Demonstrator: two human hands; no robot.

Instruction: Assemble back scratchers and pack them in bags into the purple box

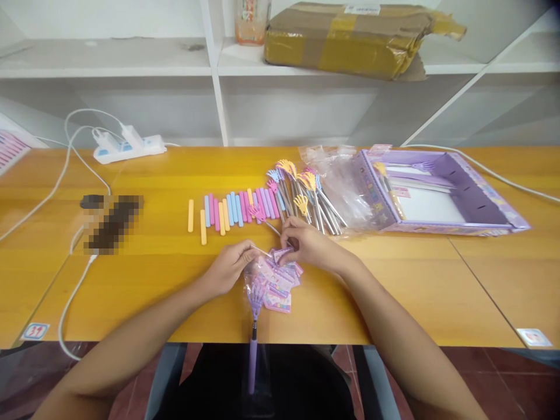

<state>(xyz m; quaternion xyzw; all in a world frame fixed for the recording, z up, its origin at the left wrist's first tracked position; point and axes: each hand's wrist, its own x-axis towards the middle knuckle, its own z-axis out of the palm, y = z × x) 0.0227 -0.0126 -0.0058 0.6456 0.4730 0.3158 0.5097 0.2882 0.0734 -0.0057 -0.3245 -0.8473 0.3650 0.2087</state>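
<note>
My left hand (227, 269) pinches the top of a clear plastic bag (262, 356) at thumb and fingertips. Inside the bag lies a purple hand-shaped back scratcher (254, 344), its handle reaching over the table's front edge. My right hand (310, 248) is closed at the fingertips on a small pink-and-purple printed card (282, 255), above a loose pile of such cards (280, 300). Just beyond my hands lies a pink hand-shaped head (257, 213) on a metal rod. Behind it is a heap of back scratchers with metal rods (321, 207).
Coloured handle tubes (238, 209) lie in a row at centre left. A purple display box (455, 224) holding a few scratchers stands right, beside clear bags (345, 192). A power strip (131, 150) with cables sits back left. A taped carton (345, 44) rests on the shelf.
</note>
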